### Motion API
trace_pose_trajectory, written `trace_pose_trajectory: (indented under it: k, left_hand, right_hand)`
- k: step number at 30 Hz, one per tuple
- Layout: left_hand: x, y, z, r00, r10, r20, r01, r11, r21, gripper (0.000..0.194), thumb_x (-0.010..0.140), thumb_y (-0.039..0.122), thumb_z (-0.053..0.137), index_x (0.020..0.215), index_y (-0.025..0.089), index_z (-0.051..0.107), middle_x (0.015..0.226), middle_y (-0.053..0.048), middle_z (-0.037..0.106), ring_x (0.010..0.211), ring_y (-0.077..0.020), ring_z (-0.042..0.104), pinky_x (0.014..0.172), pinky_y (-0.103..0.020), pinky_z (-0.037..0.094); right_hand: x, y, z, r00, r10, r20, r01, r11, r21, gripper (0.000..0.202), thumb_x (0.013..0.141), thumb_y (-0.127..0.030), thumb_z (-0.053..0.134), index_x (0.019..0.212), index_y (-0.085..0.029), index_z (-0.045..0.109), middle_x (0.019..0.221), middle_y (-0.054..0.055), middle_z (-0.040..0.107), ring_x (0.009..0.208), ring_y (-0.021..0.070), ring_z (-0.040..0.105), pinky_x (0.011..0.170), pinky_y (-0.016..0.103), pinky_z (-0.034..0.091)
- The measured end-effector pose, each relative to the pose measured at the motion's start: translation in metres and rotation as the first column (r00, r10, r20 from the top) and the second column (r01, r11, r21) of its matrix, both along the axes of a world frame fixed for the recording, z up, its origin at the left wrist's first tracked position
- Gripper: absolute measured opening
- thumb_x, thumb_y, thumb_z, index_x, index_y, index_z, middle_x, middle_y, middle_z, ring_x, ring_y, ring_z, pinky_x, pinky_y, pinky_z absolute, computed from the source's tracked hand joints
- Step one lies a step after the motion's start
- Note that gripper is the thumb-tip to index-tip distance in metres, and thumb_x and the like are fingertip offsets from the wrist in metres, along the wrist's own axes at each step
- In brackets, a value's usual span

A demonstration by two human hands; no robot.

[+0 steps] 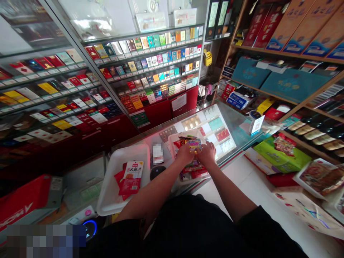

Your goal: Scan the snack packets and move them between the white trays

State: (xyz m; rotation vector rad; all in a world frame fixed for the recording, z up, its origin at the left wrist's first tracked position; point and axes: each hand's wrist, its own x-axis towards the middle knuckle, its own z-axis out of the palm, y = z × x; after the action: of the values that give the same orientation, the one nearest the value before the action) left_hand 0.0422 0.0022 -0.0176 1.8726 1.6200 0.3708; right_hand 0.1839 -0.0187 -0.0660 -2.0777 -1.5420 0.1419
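Both of my hands are over a white plastic basket (174, 137) on the glass counter, which is filled with colourful snack packets (194, 167). My left hand (186, 154) has its fingers closed on the near left side of a purple and yellow snack packet (195, 144). On the packet's right side is my right hand (207, 152), fingers bent around its edge. Left of the basket stands a larger white tub (146, 152) with red and white snack packets (131, 177) lying in it.
The glass counter (239, 123) shows goods under its top. A black computer mouse (158, 172) lies between tub and basket. A payment code stand (257, 125) is at the counter's right. Cigarette shelves (150, 68) line the back, and a red shoebox (27, 199) stands at left.
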Motion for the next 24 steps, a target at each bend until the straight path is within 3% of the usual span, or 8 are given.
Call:
trace_pose_trajectory:
  k: [4,8,11,14,16,20,24]
  left_hand:
    - [-0.003,-0.002,0.005,0.979,0.16,0.128,-0.166,0.986,0.036,0.028,0.088,0.029,0.067,0.113,0.016,0.07,0.116,-0.016,0.075,0.107,-0.027,0.071,0.092,-0.035,0.051]
    - [-0.004,-0.002,0.005,0.922,0.226,0.314,-0.251,0.967,0.043,0.03,0.081,0.024,0.076,0.109,0.017,0.069,0.106,-0.01,0.077,0.098,-0.0214,0.072,0.087,-0.03,0.052]
    - [-0.005,-0.002,0.0,0.825,0.284,0.489,-0.27,0.957,-0.101,0.035,0.078,0.026,0.08,0.11,0.018,0.068,0.096,-0.006,0.078,0.08,-0.0169,0.071,0.075,-0.027,0.054]
    - [-0.009,-0.003,-0.004,0.737,0.36,0.572,-0.255,0.932,-0.258,0.035,0.076,0.035,0.083,0.103,0.018,0.07,0.084,-0.004,0.076,0.064,-0.0144,0.066,0.062,-0.025,0.051]
    - [-0.013,-0.005,-0.004,0.72,0.376,0.584,-0.253,0.925,-0.283,0.032,0.074,0.039,0.084,0.095,0.017,0.072,0.078,-0.003,0.075,0.06,-0.0135,0.062,0.057,-0.024,0.048]
    - [-0.026,-0.009,0.001,0.682,0.357,0.638,-0.239,0.933,-0.267,0.029,0.078,0.045,0.077,0.082,0.016,0.072,0.065,0.0,0.067,0.052,-0.0107,0.054,0.052,-0.023,0.04]
    - [-0.039,-0.011,0.012,0.623,0.362,0.693,-0.265,0.932,-0.248,0.029,0.078,0.044,0.073,0.082,0.016,0.074,0.063,0.001,0.065,0.048,-0.009,0.05,0.049,-0.022,0.036]
  right_hand:
    - [0.003,-0.002,0.008,0.996,-0.021,-0.082,0.029,0.995,0.099,0.028,0.084,-0.033,0.062,0.096,-0.013,0.076,0.126,0.021,0.068,0.124,0.0343,0.056,0.111,0.049,0.039]
    - [0.002,-0.005,0.03,0.963,-0.07,-0.261,0.085,0.995,0.049,0.03,0.082,-0.037,0.065,0.099,-0.014,0.074,0.104,0.016,0.076,0.101,0.0311,0.068,0.096,0.044,0.05]
    - [0.002,-0.009,0.049,0.868,-0.12,-0.482,0.116,0.992,-0.038,0.029,0.081,-0.039,0.067,0.099,-0.017,0.073,0.094,0.01,0.078,0.084,0.026,0.072,0.078,0.036,0.054]
    - [0.004,-0.016,0.06,0.744,-0.137,-0.654,0.113,0.991,-0.079,0.029,0.078,-0.039,0.069,0.096,-0.017,0.072,0.089,0.009,0.078,0.072,0.0226,0.073,0.066,0.031,0.054]
    - [0.005,-0.021,0.061,0.715,-0.136,-0.686,0.108,0.991,-0.083,0.03,0.076,-0.041,0.07,0.095,-0.017,0.073,0.087,0.009,0.079,0.069,0.0224,0.072,0.064,0.031,0.053]
    - [0.008,-0.03,0.061,0.755,-0.117,-0.645,0.105,0.993,-0.058,0.033,0.077,-0.045,0.068,0.095,-0.018,0.077,0.088,0.008,0.08,0.075,0.0241,0.073,0.068,0.032,0.053]
    - [0.004,-0.035,0.069,0.783,-0.082,-0.616,0.057,0.997,-0.059,0.031,0.079,-0.046,0.066,0.091,-0.021,0.08,0.087,0.005,0.08,0.077,0.0238,0.073,0.07,0.032,0.052]
